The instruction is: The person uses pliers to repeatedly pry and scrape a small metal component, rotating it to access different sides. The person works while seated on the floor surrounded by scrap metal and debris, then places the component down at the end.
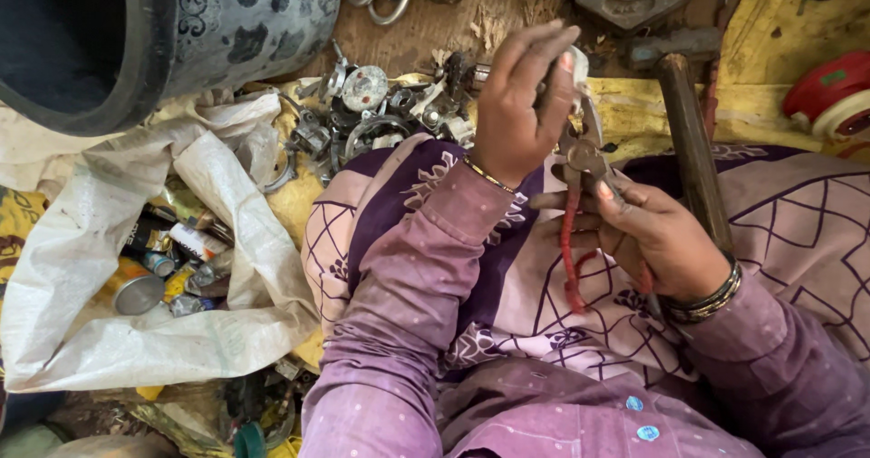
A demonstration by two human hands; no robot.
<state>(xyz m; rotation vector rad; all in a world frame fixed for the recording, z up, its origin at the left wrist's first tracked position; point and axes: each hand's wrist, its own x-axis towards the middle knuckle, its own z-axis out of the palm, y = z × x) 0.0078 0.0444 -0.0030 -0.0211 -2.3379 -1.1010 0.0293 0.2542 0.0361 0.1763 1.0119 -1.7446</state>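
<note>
Red-handled pliers (580, 195) gripped in right hand (666, 241); left hand (517, 114) fingers pinched small metal part (576, 68), stiff, likely slippery

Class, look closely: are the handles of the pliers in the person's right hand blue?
No, the pliers held in the right hand have red handles, while the left hand grips a small metal piece at their tip.

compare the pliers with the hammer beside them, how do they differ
The pliers have thin red handles; the hammer has one thick brown wooden handle. The pliers are gripped in the right hand, with the left hand at their metal head; the hammer lies untouched on the lap. Both are worn hand tools with handles pointing toward the person.
</note>
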